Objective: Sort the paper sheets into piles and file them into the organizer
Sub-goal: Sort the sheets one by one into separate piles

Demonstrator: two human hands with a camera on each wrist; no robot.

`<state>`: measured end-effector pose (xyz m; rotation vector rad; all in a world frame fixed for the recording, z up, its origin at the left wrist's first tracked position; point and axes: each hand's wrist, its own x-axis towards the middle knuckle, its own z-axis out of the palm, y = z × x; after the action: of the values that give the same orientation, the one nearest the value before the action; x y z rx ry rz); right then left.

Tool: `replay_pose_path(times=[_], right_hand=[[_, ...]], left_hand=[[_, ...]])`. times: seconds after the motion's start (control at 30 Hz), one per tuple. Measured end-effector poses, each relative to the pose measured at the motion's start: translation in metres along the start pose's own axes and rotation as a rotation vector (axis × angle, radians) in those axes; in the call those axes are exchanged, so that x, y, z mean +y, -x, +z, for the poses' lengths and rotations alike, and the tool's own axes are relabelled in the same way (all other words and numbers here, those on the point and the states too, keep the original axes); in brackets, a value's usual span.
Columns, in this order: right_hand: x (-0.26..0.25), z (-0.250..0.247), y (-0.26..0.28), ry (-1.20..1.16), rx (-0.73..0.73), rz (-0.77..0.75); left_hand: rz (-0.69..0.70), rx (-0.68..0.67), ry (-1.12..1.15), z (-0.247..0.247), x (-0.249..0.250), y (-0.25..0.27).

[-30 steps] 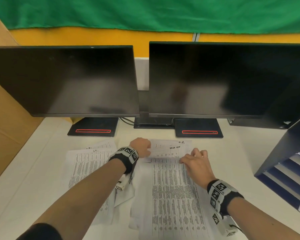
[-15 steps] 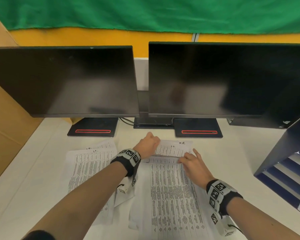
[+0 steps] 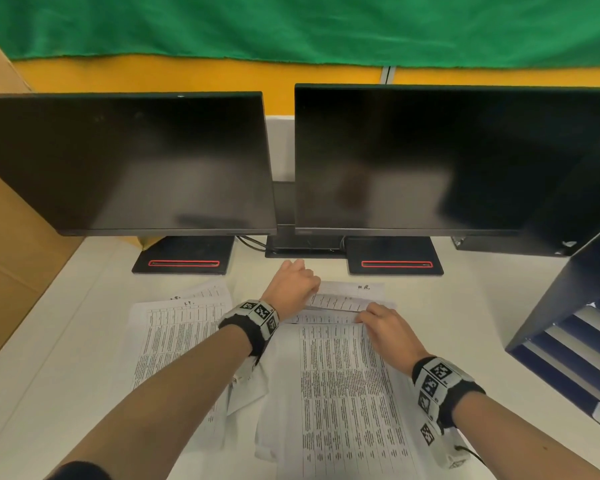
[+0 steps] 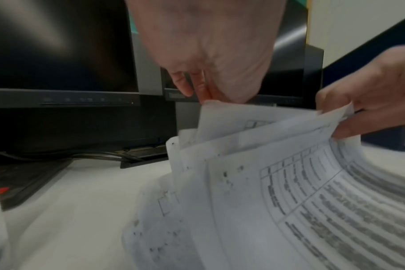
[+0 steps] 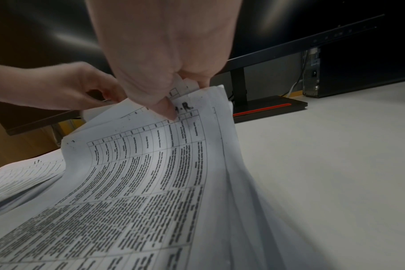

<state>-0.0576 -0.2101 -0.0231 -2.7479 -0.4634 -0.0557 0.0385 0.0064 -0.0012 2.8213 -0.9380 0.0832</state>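
White paper sheets (image 3: 340, 375) lie at six o'clock on the desk (image 3: 465, 306). Left hand (image 3: 293, 284) and right hand (image 3: 383, 325) pinch their top edges. Left wrist view: thin, floppy pages fan apart. Right wrist view: thumb (image 5: 163, 107) presses near "H.R."; I think corners are best to grip.

Printed paper sheets (image 3: 343, 393); glossy monitors (image 3: 125, 161); matt white desk (image 3: 66, 341).

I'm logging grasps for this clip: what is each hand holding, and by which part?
Both hold the middle stack's printed sheets at the lifted far edge: the left hand pinches the left corner, the right hand pinches the right corner.
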Motion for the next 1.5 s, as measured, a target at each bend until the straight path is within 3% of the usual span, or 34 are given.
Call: replay_pose_path(times=[0.1,0.2,0.27,0.33,0.43,0.57,0.63,0.67,0.73,0.87,1.0,1.17,1.23,1.3,1.4,1.47,1.5], right_hand=[[0.002,-0.001,0.001,-0.01,0.014,0.022],[0.004,-0.002,0.002,-0.016,0.003,0.017],[0.005,-0.002,0.001,-0.017,-0.01,0.024],[0.005,-0.004,0.001,-0.034,0.001,0.026],[0.008,-0.006,0.002,-0.072,0.02,0.02],[0.013,-0.005,0.004,-0.059,-0.021,0.031],[0.014,-0.005,0.003,-0.053,-0.031,0.032],[0.014,-0.005,0.003,-0.05,-0.038,0.034],[0.012,-0.005,0.002,-0.05,-0.043,0.035],[0.011,-0.004,-0.002,-0.065,-0.037,0.027],[0.011,-0.003,-0.005,-0.055,-0.049,0.021],[0.006,-0.001,-0.005,-0.047,-0.052,-0.004],[0.003,0.001,-0.003,-0.04,-0.069,-0.001],[0.0,0.003,0.0,-0.03,-0.097,0.035],[-0.002,0.007,0.0,0.012,-0.096,0.04],[-0.002,0.01,0.0,0.033,-0.073,-0.015],[-0.002,0.011,0.0,0.05,-0.06,-0.033]], left_hand=[[-0.22,-0.002,0.22,0.002,0.004,0.008],[-0.488,-0.183,0.478,0.007,0.0,0.011],[-0.546,-0.273,0.503,0.01,-0.004,0.01],[-0.525,-0.232,0.499,0.007,-0.003,0.01],[-0.461,-0.042,0.602,-0.012,0.007,0.017],[-0.375,0.445,0.622,-0.067,0.01,0.035],[-0.453,0.623,0.683,-0.093,-0.013,0.044],[-0.537,0.65,0.728,-0.103,-0.034,0.048],[-0.708,0.576,0.76,-0.117,-0.085,0.06],[-0.993,0.305,0.598,-0.113,-0.166,0.094],[-1.007,-0.11,0.431,-0.076,-0.199,0.134],[-1.176,-0.161,0.288,-0.039,-0.206,0.151],[-1.258,-0.111,0.236,-0.04,-0.19,0.139],[-1.135,0.041,0.124,-0.045,-0.161,0.117],[-0.635,0.251,0.121,-0.043,-0.1,0.073],[-0.399,0.241,0.259,-0.036,-0.055,0.045],[-0.334,0.165,0.349,-0.031,-0.037,0.033]])
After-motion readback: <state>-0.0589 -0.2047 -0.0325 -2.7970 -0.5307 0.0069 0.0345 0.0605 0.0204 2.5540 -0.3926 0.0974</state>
